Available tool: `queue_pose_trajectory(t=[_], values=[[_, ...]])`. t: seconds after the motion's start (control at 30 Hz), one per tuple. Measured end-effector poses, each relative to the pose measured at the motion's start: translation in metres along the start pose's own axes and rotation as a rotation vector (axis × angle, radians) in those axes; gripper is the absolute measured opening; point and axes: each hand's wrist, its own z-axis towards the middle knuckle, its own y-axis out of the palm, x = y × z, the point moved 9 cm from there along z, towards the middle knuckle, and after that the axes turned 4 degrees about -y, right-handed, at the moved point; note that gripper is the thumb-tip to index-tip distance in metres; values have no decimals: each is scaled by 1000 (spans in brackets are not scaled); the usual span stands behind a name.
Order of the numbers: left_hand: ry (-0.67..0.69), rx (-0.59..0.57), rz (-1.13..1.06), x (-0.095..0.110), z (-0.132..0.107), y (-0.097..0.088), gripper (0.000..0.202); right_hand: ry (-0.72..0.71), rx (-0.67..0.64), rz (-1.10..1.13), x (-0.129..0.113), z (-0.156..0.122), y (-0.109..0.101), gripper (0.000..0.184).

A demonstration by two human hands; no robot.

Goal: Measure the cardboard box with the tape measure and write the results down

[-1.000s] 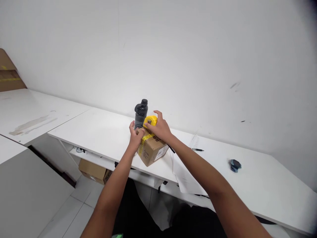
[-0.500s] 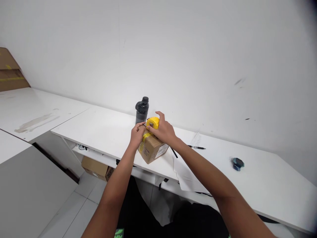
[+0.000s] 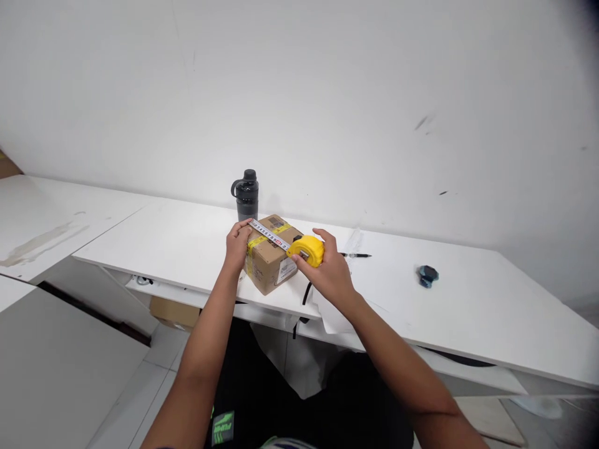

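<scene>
A brown cardboard box (image 3: 269, 265) with yellow printed tape and a white label sits on the white desk. Across its top stretches the pulled-out blade of a yellow tape measure (image 3: 309, 251). My right hand (image 3: 333, 272) is closed around the tape measure's case, just off the box's right edge. At the box's left edge, my left hand (image 3: 238, 244) pinches the blade's end, its fingers touching the box. Right behind the box stands a dark water bottle (image 3: 247, 196) with a loop on its lid.
Right of the box, a black pen (image 3: 358, 255) and white paper sheets (image 3: 334, 312) lie on the desk (image 3: 397, 299). A dark watch-like object (image 3: 427, 275) is farther right. Another cardboard box (image 3: 174, 312) is below the desk. The wall rises behind.
My right hand has drawn the tape measure's case rightward, away from my left hand, so the blade now spans the box top. The view has shifted somewhat.
</scene>
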Motion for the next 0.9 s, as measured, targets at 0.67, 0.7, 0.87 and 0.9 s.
queue_pose_trajectory(t=[0.67, 0.7, 0.87, 0.9], values=[[-27, -20, -8, 3, -6, 4, 40, -7, 16, -5, -2, 0, 7, 65], [-27, -20, -5, 4, -6, 4, 39, 1, 27, 18, -1, -1, 7, 64], [-19, -35, 14, 2, -4, 4, 40, -14, 51, 106, 2, -1, 10, 59], [-16, -41, 11, 2, -4, 4, 40, -18, 51, 113, 3, -1, 10, 59]])
